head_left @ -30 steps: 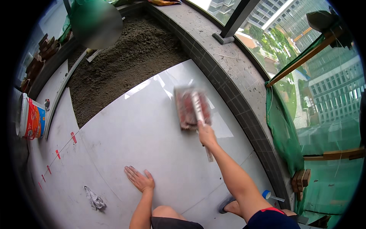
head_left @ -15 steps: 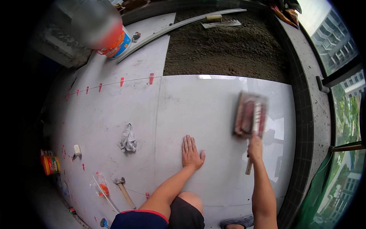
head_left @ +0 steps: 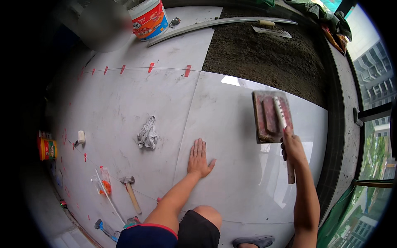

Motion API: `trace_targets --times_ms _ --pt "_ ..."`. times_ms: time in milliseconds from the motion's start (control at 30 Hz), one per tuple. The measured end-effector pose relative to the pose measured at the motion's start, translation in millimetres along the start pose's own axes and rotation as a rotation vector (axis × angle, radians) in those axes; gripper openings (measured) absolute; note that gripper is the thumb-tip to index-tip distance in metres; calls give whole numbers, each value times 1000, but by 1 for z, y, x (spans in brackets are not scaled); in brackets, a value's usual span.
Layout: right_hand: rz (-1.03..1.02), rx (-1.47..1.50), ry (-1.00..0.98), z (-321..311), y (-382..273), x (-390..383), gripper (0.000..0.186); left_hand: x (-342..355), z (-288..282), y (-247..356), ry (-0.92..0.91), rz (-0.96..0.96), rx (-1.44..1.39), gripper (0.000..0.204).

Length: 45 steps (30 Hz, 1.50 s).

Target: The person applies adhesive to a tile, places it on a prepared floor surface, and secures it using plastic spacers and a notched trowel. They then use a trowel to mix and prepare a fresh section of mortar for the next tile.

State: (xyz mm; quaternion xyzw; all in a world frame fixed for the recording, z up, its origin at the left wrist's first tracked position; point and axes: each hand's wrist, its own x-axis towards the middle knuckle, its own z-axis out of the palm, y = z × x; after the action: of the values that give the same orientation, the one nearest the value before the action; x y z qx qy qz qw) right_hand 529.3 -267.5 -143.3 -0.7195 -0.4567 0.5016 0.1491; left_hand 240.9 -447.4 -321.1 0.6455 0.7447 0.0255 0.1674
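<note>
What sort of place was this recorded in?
Most likely a balcony or terrace still being built or renovated: large pale tiles border a patch of loose dark bedding, red wedges line one joint, and a tall building shows outside beyond the right-hand ledge.
</note>
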Motion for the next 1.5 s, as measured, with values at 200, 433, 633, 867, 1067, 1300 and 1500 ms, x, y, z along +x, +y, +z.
trace_targets --times_ms 200,433,633,867,1067,1300,1500 --pt "-571 187 300 -3 -55 -62 51 -9 -5 -15 -33 -26 14 92" --pt "-175 -215 37 113 41 61 57 12 -1 4 -14 25 -15 91" --pt "-298 117 -41 55 -102 -28 55 -6 -3 -16 -24 -9 -24 91" --pt "-441 -137 281 122 48 53 56 16 -7 12 -34 40 -34 88" --pt "-86 27 -309 112 -100 15 52 -4 -4 -15 -34 1 2 87" --pt "-551 93 246 117 -31 -22 57 -1 -7 -6 -59 -8 -9 87" --pt "11 -61 -313 133 -67 40 54 5 -2 -5 15 29 -32 89"
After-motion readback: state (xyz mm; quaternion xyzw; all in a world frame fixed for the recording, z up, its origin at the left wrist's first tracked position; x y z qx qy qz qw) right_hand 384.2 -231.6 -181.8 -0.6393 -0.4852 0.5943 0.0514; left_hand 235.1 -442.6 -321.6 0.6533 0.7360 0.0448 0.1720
